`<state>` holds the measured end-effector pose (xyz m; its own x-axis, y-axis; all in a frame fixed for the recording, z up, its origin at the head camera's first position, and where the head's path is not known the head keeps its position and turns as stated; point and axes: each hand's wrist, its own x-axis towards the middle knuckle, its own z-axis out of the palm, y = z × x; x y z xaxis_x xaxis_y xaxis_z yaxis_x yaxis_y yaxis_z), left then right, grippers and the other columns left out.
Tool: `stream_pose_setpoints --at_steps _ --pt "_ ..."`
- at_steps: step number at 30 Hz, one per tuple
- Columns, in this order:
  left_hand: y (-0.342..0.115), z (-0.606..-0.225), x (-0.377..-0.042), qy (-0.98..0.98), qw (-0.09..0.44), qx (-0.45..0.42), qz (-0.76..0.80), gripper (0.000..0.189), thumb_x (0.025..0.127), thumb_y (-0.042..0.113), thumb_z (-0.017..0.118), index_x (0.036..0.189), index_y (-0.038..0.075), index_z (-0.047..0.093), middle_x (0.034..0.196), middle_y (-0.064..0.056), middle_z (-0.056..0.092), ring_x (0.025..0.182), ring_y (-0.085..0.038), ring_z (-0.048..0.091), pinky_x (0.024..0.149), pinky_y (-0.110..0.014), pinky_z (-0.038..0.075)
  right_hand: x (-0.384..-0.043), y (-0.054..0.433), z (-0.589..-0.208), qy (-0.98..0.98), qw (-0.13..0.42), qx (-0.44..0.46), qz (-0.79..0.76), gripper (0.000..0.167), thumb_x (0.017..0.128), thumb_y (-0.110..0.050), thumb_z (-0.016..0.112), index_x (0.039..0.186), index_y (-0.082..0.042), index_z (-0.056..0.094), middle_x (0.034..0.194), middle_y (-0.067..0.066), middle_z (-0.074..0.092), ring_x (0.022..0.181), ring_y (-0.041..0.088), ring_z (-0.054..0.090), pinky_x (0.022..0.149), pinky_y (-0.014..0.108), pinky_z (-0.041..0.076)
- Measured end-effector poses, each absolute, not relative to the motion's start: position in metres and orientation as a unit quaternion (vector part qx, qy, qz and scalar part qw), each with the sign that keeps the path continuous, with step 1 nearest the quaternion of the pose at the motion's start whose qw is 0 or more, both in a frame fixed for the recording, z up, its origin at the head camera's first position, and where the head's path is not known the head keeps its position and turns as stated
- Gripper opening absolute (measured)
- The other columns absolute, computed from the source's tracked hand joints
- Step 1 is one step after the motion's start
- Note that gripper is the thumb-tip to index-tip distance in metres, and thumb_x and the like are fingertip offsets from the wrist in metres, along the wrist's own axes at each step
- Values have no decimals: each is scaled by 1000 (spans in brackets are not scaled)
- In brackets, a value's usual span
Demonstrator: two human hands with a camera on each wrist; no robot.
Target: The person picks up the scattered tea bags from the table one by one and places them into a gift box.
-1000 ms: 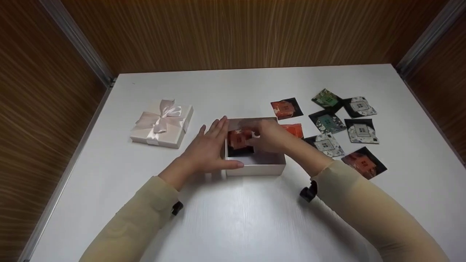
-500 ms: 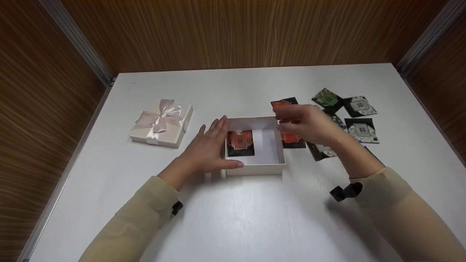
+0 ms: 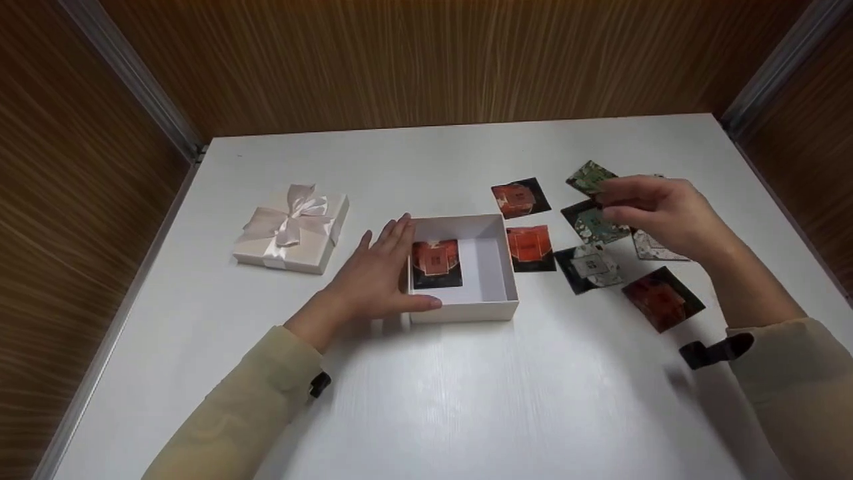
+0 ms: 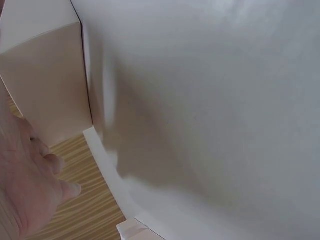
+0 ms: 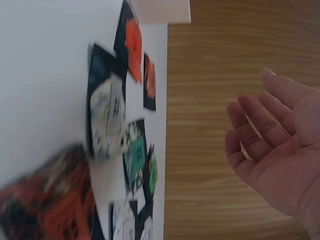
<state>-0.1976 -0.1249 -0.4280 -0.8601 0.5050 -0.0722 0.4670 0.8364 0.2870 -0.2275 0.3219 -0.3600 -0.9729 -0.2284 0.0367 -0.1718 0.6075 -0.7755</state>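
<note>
In the head view, my left hand (image 3: pixel 376 277) rests against the left side of a white open box (image 3: pixel 463 312), fingers spread along it and thumb over the front edge. Flat on the box's floor, at the left, lies a red-and-black square sachet (image 3: pixel 436 265). My right hand (image 3: pixel 673 213) is above the scattered sachets at the right, its fingertips over the teal sachet (image 3: pixel 592 227) and near the green one (image 3: pixel 590 177). The right wrist view shows that hand's palm (image 5: pixel 280 160) bare, with loosely bent fingers holding nothing.
Red sachets (image 3: pixel 531 248) lie close to the box's right side and farther back. A white-patterned sachet (image 3: pixel 590 268) and a dark red one (image 3: pixel 664 298) lie nearer the front. At the left sits a pale pink box piece with a ribbon bow (image 3: pixel 293 223). Wood-grain panels (image 3: pixel 426 60) enclose the table.
My right hand has let go of the red sachet in the box, risen out, and moved right over the other sachets. My left hand has stayed at the box.
</note>
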Motion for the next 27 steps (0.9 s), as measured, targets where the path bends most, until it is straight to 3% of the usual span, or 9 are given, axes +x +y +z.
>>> stream_pose_setpoints --at_steps 9,27 --pt "-126 -427 -198 955 73 256 127 140 78 99 48 170 5 0 178 -10 -3 164 -28 3 129 -59 8 -221 380 -376 905 65 -81 -413 44 102 -29 75 141 -11 69 124 -13 71 109 0 65 83 15 54" --pt "-126 -427 -197 956 76 254 128 141 78 100 48 170 6 -4 178 -9 -5 163 -27 2 130 -56 6 -201 431 -417 925 163 -84 -334 48 97 -31 80 139 -9 70 135 16 66 109 2 59 81 19 53"
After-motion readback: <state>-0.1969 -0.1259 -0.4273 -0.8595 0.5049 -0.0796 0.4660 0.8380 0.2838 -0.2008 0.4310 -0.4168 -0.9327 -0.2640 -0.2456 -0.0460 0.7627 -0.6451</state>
